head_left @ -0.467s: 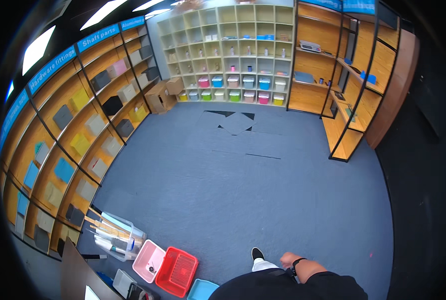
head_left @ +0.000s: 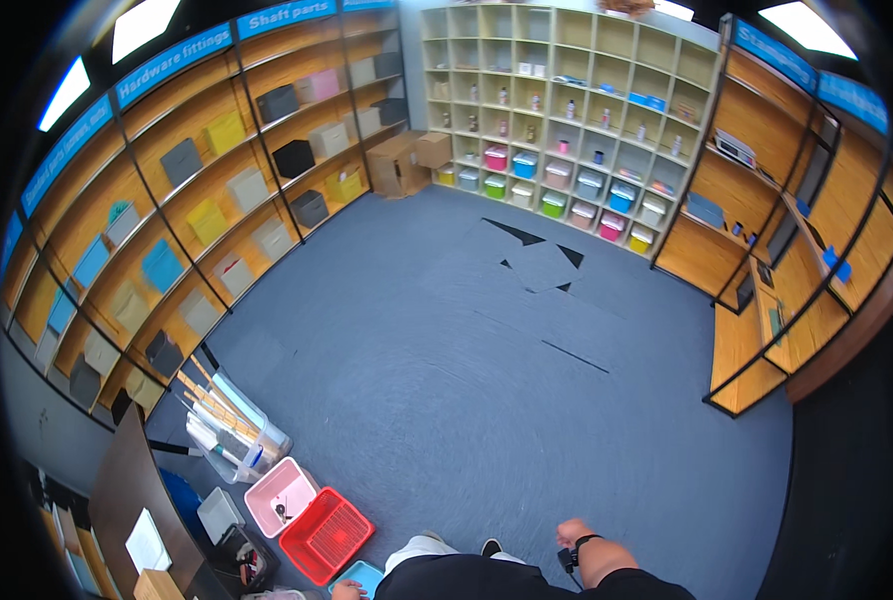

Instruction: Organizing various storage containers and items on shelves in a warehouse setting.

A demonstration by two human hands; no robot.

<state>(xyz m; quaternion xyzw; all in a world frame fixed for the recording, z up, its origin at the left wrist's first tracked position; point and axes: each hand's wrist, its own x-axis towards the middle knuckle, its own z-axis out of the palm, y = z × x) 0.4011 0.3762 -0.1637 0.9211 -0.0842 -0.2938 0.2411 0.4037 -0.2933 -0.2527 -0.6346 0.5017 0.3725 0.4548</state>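
Beside a light-blue bin (head_left: 364,574) at the bottom edge, the left hand (head_left: 347,591) shows only in part; whether its fingers are open, closed or touching the bin, I cannot tell. The right hand (head_left: 572,531) is well apart from it, held out over the floor (head_left: 417,420) at the person's right. Its fingers look loosely curled, but I cannot tell whether they close on anything. A black wristband (head_left: 590,540) circles that wrist, with a small dark device (head_left: 567,560) next to it. Between the hands are the person's black top (head_left: 467,578), pale trousers (head_left: 422,546) and the tip of a dark shoe (head_left: 492,547).

Just beyond the light-blue bin is a red basket (head_left: 328,536) with a slotted bottom, then a pink bin (head_left: 267,490) with a few small dark pieces (head_left: 281,510) inside. A clear tub (head_left: 277,446) beside the pink bin holds upright rolls and sticks. Farther left are a grey bin (head_left: 220,514), a black bin (head_left: 234,547) with mixed contents and a dark tabletop (head_left: 117,480) bearing a white sheet (head_left: 148,541).

Wooden shelving (head_left: 172,115) filled with coloured boxes lines the left wall. Across the floor are a cardboard box (head_left: 395,165), a pale cubby unit (head_left: 575,32) and, at right, a black-framed rack (head_left: 742,345).
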